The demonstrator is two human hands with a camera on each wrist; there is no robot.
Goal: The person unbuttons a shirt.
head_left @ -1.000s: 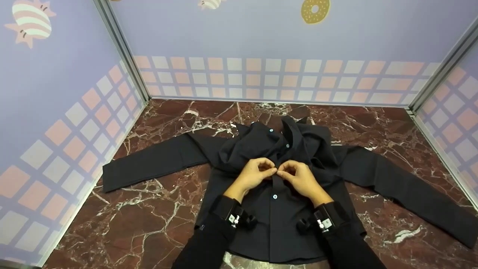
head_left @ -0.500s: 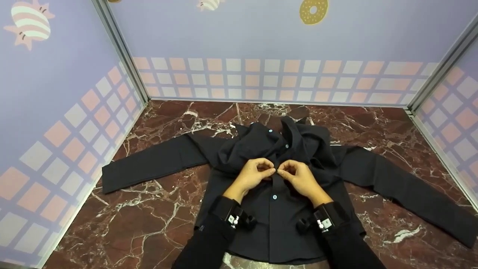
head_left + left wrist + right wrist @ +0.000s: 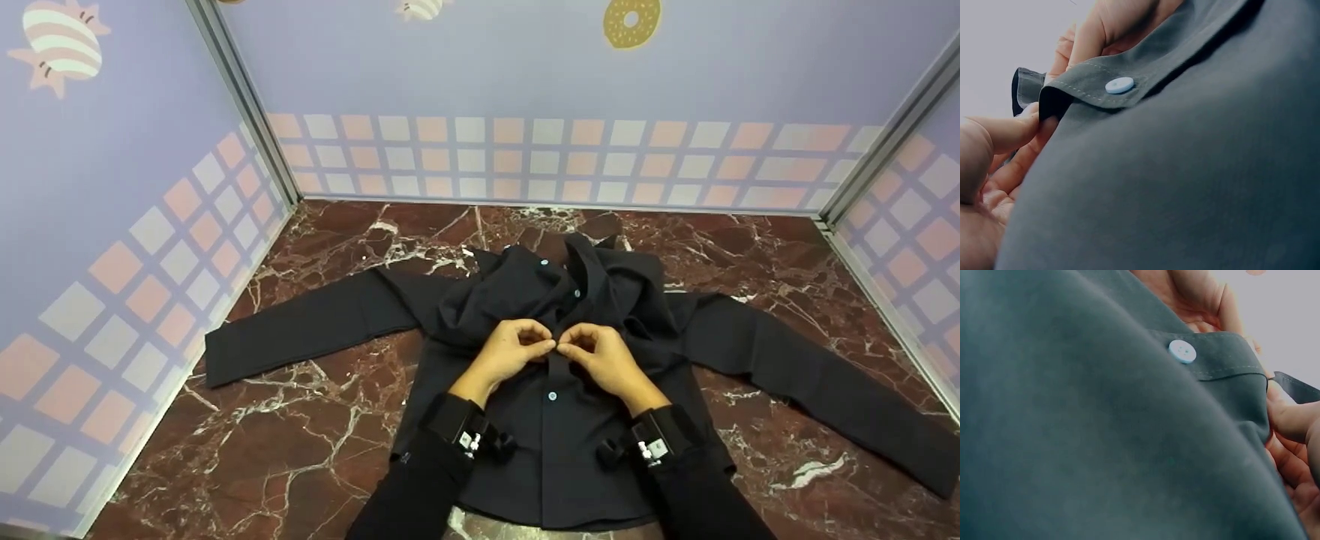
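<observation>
A dark long-sleeved shirt (image 3: 495,442) lies front up, its sleeves spread to both sides and its upper part bunched. At the middle of the front placket, my left hand (image 3: 504,351) and right hand (image 3: 606,361) pinch the cloth, thumb against fingers, their tips almost meeting. A pale button (image 3: 553,396) shows on the placket just below them. In the left wrist view the placket folds over beside a button (image 3: 1120,85), with fingers gripping its edge. The same fold and button (image 3: 1182,351) appear in the right wrist view. What lies between the fingertips is hidden.
The shirt rests on a red-brown marbled tabletop (image 3: 300,450). Patterned panels stand around it: a left wall (image 3: 135,187), a back wall (image 3: 450,82) and a right wall (image 3: 915,187). The right sleeve (image 3: 825,390) reaches toward the right wall.
</observation>
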